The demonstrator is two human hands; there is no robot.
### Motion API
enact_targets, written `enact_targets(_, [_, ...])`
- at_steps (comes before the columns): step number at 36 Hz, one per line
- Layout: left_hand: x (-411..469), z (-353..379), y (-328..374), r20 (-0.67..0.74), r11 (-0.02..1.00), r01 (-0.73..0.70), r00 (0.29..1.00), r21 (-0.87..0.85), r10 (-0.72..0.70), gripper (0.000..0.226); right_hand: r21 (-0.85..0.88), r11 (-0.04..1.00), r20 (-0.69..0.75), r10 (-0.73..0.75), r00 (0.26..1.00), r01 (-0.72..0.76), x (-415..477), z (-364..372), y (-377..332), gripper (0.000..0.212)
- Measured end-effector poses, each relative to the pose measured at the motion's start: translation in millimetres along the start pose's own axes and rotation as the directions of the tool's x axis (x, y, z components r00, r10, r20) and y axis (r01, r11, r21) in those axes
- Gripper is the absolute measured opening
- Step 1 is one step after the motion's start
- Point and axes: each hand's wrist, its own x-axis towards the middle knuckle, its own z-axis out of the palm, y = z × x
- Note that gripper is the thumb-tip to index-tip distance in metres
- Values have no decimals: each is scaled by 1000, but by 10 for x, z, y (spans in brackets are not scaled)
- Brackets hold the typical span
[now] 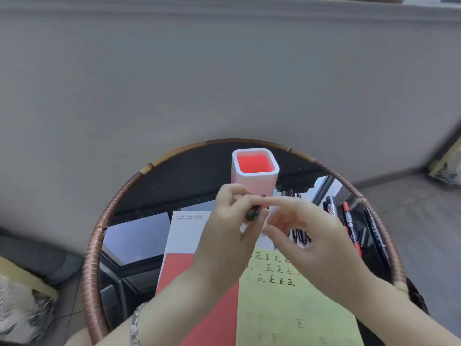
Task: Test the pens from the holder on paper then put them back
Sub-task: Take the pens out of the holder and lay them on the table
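A round table [91, 258] lies under both hands. Yellow paper [287, 308] sits beneath the right hand [316, 240]. The holder [252, 179] stands just beyond the left hand [224, 236]. Loose pens [350, 226] lie right of the right hand. The left hand grips a black pen [252, 214], and the right fingertips reach it, though I cannot tell whether they pinch it.

The single head-worn view looks forward and steeply down, close over the round table [94, 245] by the wall.

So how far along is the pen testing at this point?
Testing looks well along: the yellow paper sheet carries rows of marks. The left hand grips a black pen, the right hand touching its far end. Remaining: the white, red-lined square holder looks empty; markers lie loose right of it.
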Motion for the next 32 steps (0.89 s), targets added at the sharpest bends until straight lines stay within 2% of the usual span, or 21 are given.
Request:
enact_targets(2, [-12,15,16,-49,993,96,994,-74,-100,10,184,939,61,286,956,-292,-36,-31,5,27])
enact_targets(5, [-20,19,76,-3,946,230,972,-227,-237,21,370,680,258,578,774,-632,-73,-25,85,18])
enact_targets(6, [-22,20,108,27,920,269,962,-286,-273,19,436,585,308,617,724,-684,-80,3,102,23])
enact_targets(8, [-23,31,164,95,851,349,936,-393,-340,17,552,443,328,664,672,-706,-91,66,136,38])
enact_targets(11, [-45,68,169,196,803,425,905,-417,-378,17,688,324,280,707,649,-650,-105,74,150,40])
enact_targets(12, [-59,81,154,221,823,429,902,-372,-370,16,713,325,250,710,658,-621,-116,54,146,35])
enact_targets(14, [-95,94,116,272,871,420,896,-255,-352,12,677,437,168,691,703,-592,-138,21,139,22])
enact_targets(16, [-135,87,98,348,914,383,882,-136,-318,9,581,578,92,653,751,-573,-165,21,134,28])
enact_targets(18, [-184,95,109,479,958,286,844,-24,-240,12,536,627,45,647,761,-565,-190,39,137,33])
enact_targets(20, [-249,116,135,586,986,151,794,65,-160,19,537,630,42,644,764,-560,-216,52,135,40])
enact_targets(22, [-293,127,159,610,993,64,785,97,-111,29,545,627,60,634,771,-557,-244,65,143,44])
enact_targets(26, [-307,114,163,604,997,32,794,73,-69,35,550,613,77,640,765,-568,-287,88,165,37])
enact_targets(29, [-269,100,179,604,1000,3,797,7,-7,38,616,579,75,633,771,-534,-295,89,171,39])
enact_targets(32, [-228,83,176,602,1000,14,799,-2,-11,17,652,567,77,611,788,-503,-308,93,183,43])
